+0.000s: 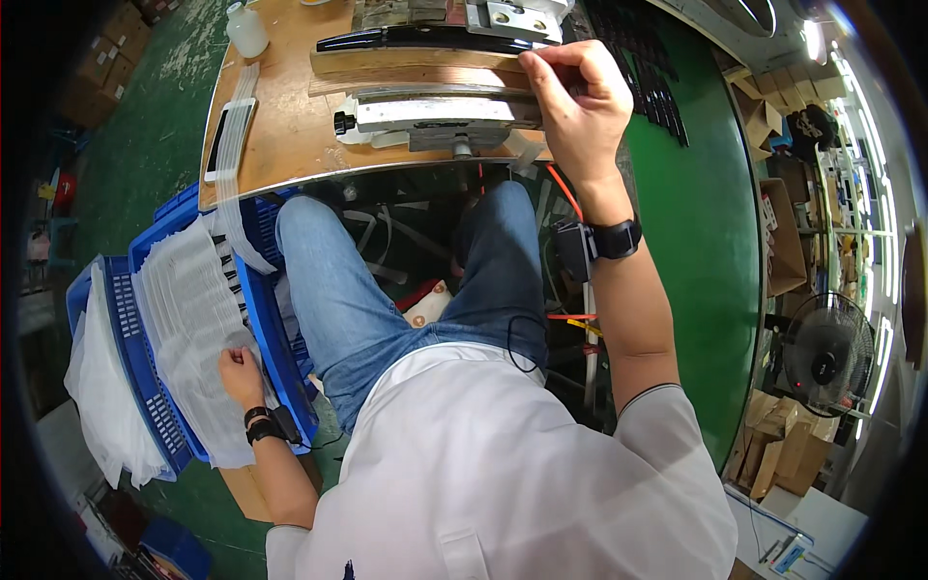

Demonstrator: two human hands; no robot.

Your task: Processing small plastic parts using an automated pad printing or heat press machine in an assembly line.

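My right hand is raised over the bench, with thumb and forefinger pinched at the right end of a long glossy black strip. The strip lies along a wooden block in front of a metal fixture. Low on the left, my left hand is closed at the edge of a stack of thin white plastic sleeves. Its fingertips seem to grip a sleeve, though they are partly hidden. The sleeves lie in a blue plastic crate, with dark ends showing along the stack's right side.
A metal clamp bar with a black knob sits at the bench's near edge. On the bench's left are a white bottle and a phone-like slab under pale strips. More black strips lie at the far right. A fan stands right.
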